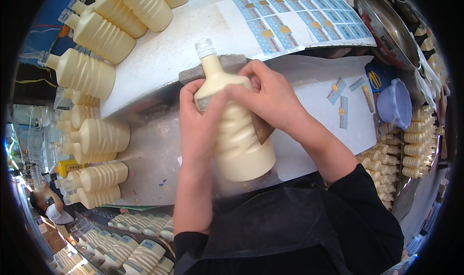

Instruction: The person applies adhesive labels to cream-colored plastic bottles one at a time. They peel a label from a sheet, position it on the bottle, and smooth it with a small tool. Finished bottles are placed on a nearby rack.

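Observation:
A cream bottle point(241, 149) with a ribbed body and clear threaded neck lies in front of me, its neck over a grey block point(233, 62). My left hand point(200, 103) wraps the bottle's left shoulder, with a slightly blurred thumb against its front. A small blue-grey label point(205, 102) shows beside that thumb. Over the right shoulder is my right hand point(266, 89), thumb pressed to the front and fingers curled. Below it juts a brown pointed flat piece point(261, 129); whether the right hand holds it I cannot tell.
Sheets of blue labels point(290, 21) lie on the white raised surface ahead. Loose cut labels point(342, 112) rest at right, near a purple bucket point(395, 103) and yellow-handled scissors point(374, 80). Several cream bottles point(104, 135) line the left. A metal basin point(389, 26) stands far right; another person point(53, 210) is at far left.

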